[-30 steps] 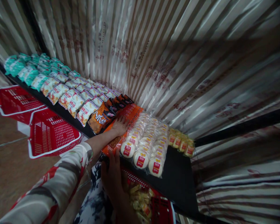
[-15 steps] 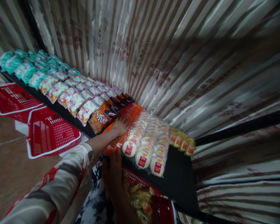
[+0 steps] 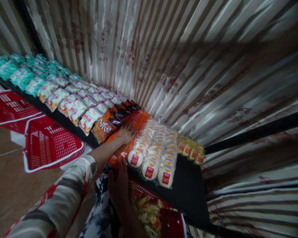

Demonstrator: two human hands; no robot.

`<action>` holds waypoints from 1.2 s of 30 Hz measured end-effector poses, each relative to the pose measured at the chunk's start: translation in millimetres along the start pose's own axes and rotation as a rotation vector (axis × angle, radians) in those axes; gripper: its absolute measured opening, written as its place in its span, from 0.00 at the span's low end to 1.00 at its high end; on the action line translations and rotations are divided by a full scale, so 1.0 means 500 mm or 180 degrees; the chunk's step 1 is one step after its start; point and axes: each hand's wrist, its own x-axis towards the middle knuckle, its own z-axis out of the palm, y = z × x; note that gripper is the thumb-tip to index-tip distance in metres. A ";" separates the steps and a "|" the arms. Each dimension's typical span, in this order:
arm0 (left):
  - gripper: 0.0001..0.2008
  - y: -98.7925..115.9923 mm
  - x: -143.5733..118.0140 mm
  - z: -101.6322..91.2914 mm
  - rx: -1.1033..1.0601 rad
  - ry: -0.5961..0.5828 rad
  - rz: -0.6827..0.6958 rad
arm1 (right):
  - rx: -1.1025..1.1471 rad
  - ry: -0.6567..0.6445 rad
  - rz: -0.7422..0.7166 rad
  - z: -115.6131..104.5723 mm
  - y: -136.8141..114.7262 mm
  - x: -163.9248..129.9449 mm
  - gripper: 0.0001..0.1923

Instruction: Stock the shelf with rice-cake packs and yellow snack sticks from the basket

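Note:
My left hand (image 3: 126, 133) lies flat, fingers spread, on a large orange snack bag (image 3: 140, 119) on the black shelf (image 3: 188, 185). My right hand (image 3: 119, 183) is at the bag's front end, its fingers closed at the edge of the packaging; its inner side is in shadow. Left of the orange bag are black-and-orange snack bags (image 3: 105, 127), then white snack bags (image 3: 89, 119). To its right, clear-wrapped round white crackers (image 3: 149, 169) lie in overlapping rows.
Teal packets (image 3: 34, 86) fill the shelf's far left, and small yellow packets (image 3: 193, 153) lie at the back right. Red baskets (image 3: 52, 142) stand on the floor at left. Below the shelf, another red basket (image 3: 172, 219) holds gold-wrapped packets (image 3: 147, 211). Striped curtain (image 3: 149, 56) hangs behind.
The view has shifted slightly, so the shelf and goods appear a little further left. Both hands keep nearly the same places at the orange bag.

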 end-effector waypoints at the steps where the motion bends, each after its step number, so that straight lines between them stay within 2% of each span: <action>1: 0.26 0.000 0.000 0.000 0.0003 0.0017 0.0011 | 0.0006 0.0031 -0.0007 0.001 0.002 0.000 0.26; 9: 0.25 -0.004 -0.002 0.011 0.0092 0.0146 0.0066 | -0.0059 0.0014 -0.0050 -0.002 0.015 0.002 0.26; 16: 0.25 -0.001 -0.004 0.006 0.0067 0.0150 0.0055 | -0.0087 0.0041 -0.0108 0.005 0.023 -0.008 0.25; 26: 0.22 -0.003 -0.009 0.013 0.0073 0.0498 0.0210 | -0.0123 0.0181 -0.0222 0.021 0.040 -0.014 0.23; 36: 0.20 -0.011 -0.007 0.010 -0.0279 0.0700 0.0076 | -0.0402 0.0158 -0.0656 -0.001 0.024 -0.017 0.24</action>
